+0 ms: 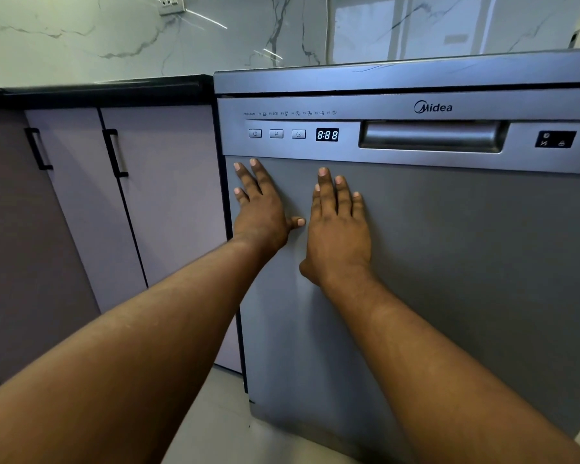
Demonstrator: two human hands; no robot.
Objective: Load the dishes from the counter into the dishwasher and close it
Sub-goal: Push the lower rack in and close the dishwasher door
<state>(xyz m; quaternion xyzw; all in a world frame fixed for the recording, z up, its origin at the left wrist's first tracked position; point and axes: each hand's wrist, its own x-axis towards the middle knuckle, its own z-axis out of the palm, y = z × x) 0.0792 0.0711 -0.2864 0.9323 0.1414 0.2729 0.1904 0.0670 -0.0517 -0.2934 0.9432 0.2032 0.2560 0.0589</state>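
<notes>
A grey steel dishwasher (466,262) fills the right of the head view, its door upright against the body with only a thin dark gap under the top edge. My left hand (262,209) lies flat on the door's upper left corner, fingers spread. Beside it, my right hand (340,229) also presses flat on the door, fingers together. Neither hand holds anything. The recessed door handle (432,135) sits above and to the right of my hands. The display (327,134) reads 8:88. No dishes are in view.
Lilac cabinet doors (154,195) with black handles (114,152) stand to the left under a black counter edge (98,87). A marble wall (114,35) with a socket (171,3) rises behind. Pale floor (221,413) shows below.
</notes>
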